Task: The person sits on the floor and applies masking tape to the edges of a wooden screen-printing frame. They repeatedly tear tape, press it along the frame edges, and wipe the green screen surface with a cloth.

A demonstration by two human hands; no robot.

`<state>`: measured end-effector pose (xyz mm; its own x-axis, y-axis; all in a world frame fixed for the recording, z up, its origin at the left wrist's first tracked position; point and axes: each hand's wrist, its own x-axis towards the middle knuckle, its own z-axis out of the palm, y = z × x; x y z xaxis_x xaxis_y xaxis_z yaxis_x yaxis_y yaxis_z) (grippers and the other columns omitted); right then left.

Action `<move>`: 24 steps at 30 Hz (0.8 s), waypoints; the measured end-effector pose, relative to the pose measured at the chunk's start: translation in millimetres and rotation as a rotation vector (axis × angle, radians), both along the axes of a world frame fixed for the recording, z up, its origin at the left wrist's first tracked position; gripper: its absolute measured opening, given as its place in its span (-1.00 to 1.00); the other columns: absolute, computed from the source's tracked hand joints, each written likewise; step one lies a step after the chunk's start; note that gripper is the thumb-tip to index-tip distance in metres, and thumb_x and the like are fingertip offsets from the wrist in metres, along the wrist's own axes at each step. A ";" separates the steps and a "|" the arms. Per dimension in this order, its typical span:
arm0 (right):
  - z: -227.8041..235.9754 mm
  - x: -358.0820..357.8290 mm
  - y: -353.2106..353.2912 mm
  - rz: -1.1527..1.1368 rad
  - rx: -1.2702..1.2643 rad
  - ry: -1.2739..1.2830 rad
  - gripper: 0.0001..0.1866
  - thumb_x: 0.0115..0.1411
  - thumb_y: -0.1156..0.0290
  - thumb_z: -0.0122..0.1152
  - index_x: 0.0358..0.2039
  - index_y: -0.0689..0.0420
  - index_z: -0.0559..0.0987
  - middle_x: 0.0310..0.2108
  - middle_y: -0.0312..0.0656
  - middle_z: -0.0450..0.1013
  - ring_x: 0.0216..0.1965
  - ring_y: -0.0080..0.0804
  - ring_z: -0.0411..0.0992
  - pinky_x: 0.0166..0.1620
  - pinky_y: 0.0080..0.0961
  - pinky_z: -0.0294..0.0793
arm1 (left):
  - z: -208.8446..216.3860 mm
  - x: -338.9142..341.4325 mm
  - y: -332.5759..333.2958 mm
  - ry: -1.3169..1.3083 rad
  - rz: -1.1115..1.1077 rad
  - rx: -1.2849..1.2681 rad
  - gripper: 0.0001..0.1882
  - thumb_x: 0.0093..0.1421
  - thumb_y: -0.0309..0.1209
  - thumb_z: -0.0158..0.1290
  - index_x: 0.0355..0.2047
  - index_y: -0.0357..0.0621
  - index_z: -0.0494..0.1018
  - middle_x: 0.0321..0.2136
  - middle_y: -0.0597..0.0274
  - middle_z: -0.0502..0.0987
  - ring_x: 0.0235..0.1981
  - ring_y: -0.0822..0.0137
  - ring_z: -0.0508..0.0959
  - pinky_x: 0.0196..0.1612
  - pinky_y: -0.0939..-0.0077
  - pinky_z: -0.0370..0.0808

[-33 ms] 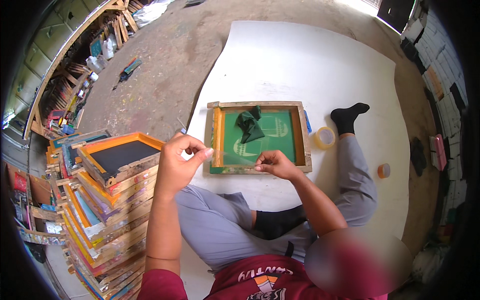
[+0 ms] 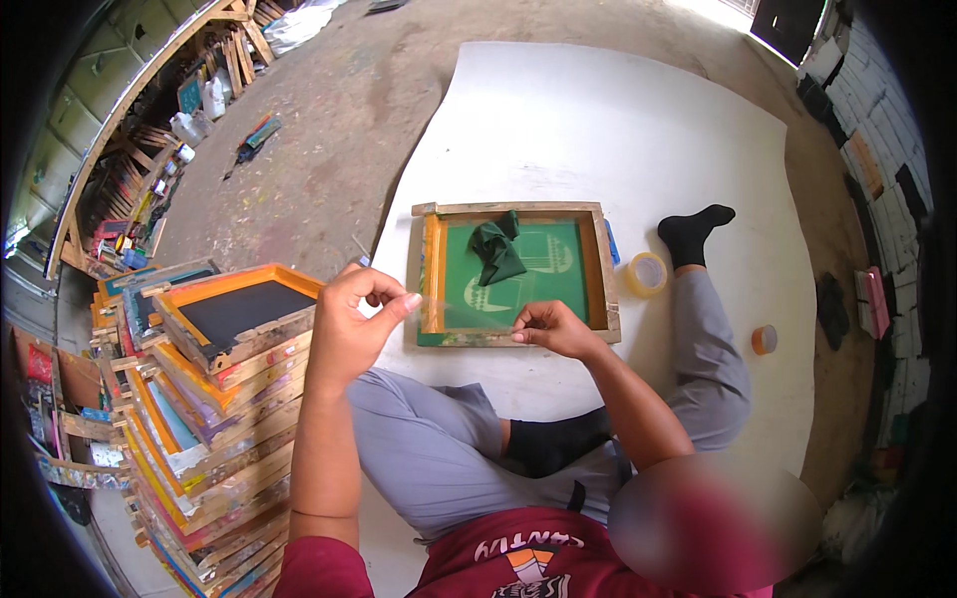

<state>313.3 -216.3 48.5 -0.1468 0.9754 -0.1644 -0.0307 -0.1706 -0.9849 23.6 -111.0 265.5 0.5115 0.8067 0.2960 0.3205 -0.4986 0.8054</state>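
A clear strip of adhesive tape (image 2: 461, 313) is stretched between my hands above the near edge of a wooden screen printing frame (image 2: 604, 269). My left hand (image 2: 359, 324) pinches one end near the frame's left corner, and my right hand (image 2: 554, 329) pinches the other end lower down, over the near rail. Green mesh (image 2: 543, 297) with pale sole-like shapes fills the frame. A crumpled dark green cloth (image 2: 495, 251) lies on the mesh towards its far side.
Beside the frame, a large roll of clear tape (image 2: 646, 276) lies by my socked foot (image 2: 688, 235); a smaller roll (image 2: 765, 340) is farther right. At my left stands a tall stack of wooden screens (image 2: 229, 399). A white sheet (image 2: 618, 130) covers the floor beneath me.
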 end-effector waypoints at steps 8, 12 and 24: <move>-13.0 37.0 -34.6 -0.123 -0.059 0.124 -0.91 0.31 0.56 0.43 -0.23 0.26 0.65 -0.28 -0.29 0.62 -0.21 -0.55 0.56 -0.04 -0.54 0.58 | -30.1 -9.8 20.5 -0.108 0.026 -0.229 -0.88 0.18 -0.53 0.38 -0.39 -0.21 0.62 -0.46 0.41 0.61 -0.36 0.58 0.50 -0.19 0.60 0.42; -8.9 50.1 -46.6 -0.212 -0.132 0.081 -0.89 0.31 0.53 0.43 -0.21 0.25 0.64 -0.29 -0.30 0.61 -0.22 -0.55 0.56 -0.04 -0.55 0.58 | -49.9 -14.2 26.9 -0.086 0.048 -0.231 -0.90 0.21 -0.53 0.36 -0.36 -0.26 0.64 -0.46 0.39 0.62 -0.38 0.57 0.50 -0.21 0.61 0.45; -16.2 76.2 -54.9 -0.404 -0.120 -0.015 -0.85 0.32 0.51 0.43 -0.17 0.26 0.63 -0.30 -0.24 0.59 -0.28 -0.51 0.57 -0.15 -0.49 0.64 | -138.5 -22.5 42.9 0.016 0.150 -0.468 -0.84 0.23 -0.51 0.35 -0.25 -0.38 0.68 -0.39 0.18 0.72 -0.36 0.49 0.65 -0.19 0.59 0.58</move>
<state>389.6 -271.2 32.3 0.2464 0.9279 -0.2798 -0.1048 -0.2615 -0.9595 1.1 -68.1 127.0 0.3810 0.9164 -0.1226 0.3750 -0.0319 0.9265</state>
